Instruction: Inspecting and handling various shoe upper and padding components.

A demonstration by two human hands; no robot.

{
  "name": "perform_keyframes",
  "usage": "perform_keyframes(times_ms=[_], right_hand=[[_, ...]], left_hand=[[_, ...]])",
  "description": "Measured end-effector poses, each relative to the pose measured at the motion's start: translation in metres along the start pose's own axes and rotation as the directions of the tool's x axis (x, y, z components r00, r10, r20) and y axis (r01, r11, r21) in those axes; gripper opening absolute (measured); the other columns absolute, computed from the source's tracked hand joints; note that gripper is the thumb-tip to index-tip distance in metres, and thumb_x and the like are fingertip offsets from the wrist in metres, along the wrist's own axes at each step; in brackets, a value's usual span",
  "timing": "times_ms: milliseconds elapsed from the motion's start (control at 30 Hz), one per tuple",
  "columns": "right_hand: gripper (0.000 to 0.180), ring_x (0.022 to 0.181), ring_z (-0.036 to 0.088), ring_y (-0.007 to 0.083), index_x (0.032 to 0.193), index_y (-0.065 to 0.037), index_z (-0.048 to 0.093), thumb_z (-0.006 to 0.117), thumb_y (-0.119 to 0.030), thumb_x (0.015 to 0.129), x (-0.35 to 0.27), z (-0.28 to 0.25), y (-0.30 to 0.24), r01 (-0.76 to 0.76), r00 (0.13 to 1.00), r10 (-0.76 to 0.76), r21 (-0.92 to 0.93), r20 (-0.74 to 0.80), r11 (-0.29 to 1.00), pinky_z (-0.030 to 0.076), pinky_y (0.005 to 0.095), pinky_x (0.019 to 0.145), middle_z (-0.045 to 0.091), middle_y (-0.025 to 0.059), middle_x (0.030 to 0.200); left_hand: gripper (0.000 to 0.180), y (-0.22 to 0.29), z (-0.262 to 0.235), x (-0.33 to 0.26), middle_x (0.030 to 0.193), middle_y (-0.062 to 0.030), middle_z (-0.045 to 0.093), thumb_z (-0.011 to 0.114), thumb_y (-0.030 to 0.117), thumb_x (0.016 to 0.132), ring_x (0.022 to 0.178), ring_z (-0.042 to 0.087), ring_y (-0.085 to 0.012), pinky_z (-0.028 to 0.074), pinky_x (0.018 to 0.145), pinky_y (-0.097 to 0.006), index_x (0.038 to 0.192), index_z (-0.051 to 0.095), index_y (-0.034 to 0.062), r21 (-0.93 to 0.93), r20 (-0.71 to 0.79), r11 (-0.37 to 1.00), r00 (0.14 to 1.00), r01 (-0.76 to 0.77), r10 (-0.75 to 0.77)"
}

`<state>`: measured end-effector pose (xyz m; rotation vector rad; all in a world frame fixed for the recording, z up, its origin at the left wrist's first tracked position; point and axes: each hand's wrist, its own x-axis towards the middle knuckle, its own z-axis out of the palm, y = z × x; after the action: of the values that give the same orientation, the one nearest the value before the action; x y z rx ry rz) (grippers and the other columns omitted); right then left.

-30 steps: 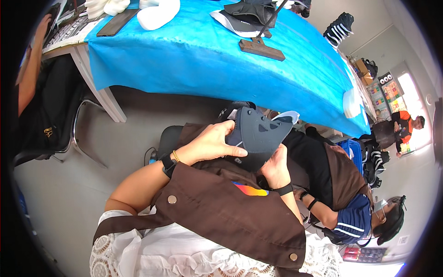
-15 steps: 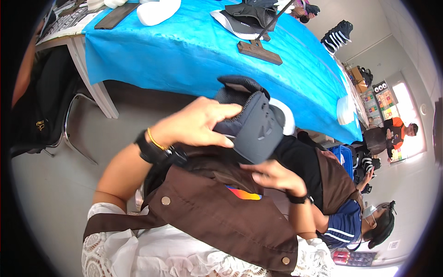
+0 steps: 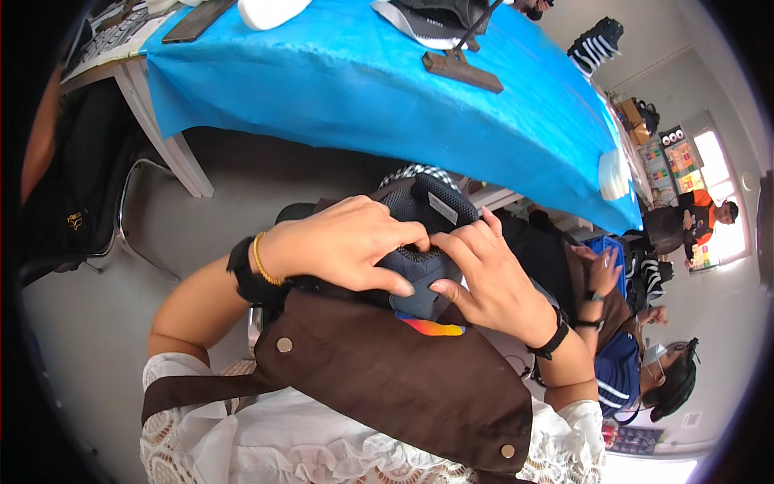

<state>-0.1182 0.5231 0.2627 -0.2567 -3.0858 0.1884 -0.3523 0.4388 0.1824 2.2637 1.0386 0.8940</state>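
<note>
A dark navy-grey shoe (image 3: 445,204) is held in front of my brown apron, its mesh-lined opening facing up and a pale label showing inside. My left hand (image 3: 347,242) grips the left side of the opening, thumb on the outside and fingers curled over the edge. On the other side, my right hand (image 3: 492,278) pinches the edge in the same way, its fingertips meeting the left ones. The lower part of the shoe is mostly hidden by my hands and the apron.
Ahead stands a table with a blue cover (image 3: 363,101), bearing another dark shoe (image 3: 431,20), a brush-like wooden tool (image 3: 463,71) and white soles (image 3: 613,175). A person in a dark cap (image 3: 676,387) works at my right. A chair (image 3: 121,210) stands at left.
My right hand has risen from below the shoe and now grips its edge. The shoe has come lower and turned, so its opening shows and the white sole no longer does.
</note>
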Motion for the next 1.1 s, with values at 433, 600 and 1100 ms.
perform_keyframes(times_ms=[433,600,1100], right_hand=[[0.026,0.086,0.055,0.0291,0.101,-0.009,0.066,0.078,-0.026,0.085,-0.037,0.025,-0.011,0.102,0.973,-0.088,0.059,-0.212,0.993,0.035,0.0616,0.112,0.05,0.0074,0.087],[0.027,0.086,0.056,0.0295,0.105,-0.011,0.068,0.076,-0.028,0.085,-0.038,0.034,-0.017,0.044,0.956,-0.045,-0.01,-0.291,0.999,0.038,0.0592,0.11,0.05,0.0072,0.086],[0.028,0.086,0.057,0.0298,0.101,-0.01,0.067,0.08,-0.02,0.079,-0.033,0.027,-0.019,-0.064,0.955,0.054,-0.023,-0.291,0.998,0.038,0.0596,0.11,0.053,0.0084,0.082]], left_hand=[[0.027,0.054,0.035,-0.009,0.066,-0.0007,0.058,0.081,0.037,0.078,0.065,0.059,-0.0216,0.047,0.069,-0.035,0.082,0.07,0.0131,0.336,-0.288,0.94,0.957,0.056,0.045],[0.033,0.064,0.031,-0.007,0.078,-0.0019,0.06,0.082,0.039,0.075,0.077,0.061,-0.0226,0.047,0.075,-0.037,0.089,0.073,0.0112,0.392,-0.254,0.913,0.967,0.112,-0.009],[0.035,0.064,0.046,0.015,0.066,-0.0069,0.061,0.089,0.03,0.068,0.07,0.061,-0.0268,0.045,0.075,-0.039,0.085,0.069,0.0064,0.312,-0.362,0.911,0.92,0.271,-0.15]])
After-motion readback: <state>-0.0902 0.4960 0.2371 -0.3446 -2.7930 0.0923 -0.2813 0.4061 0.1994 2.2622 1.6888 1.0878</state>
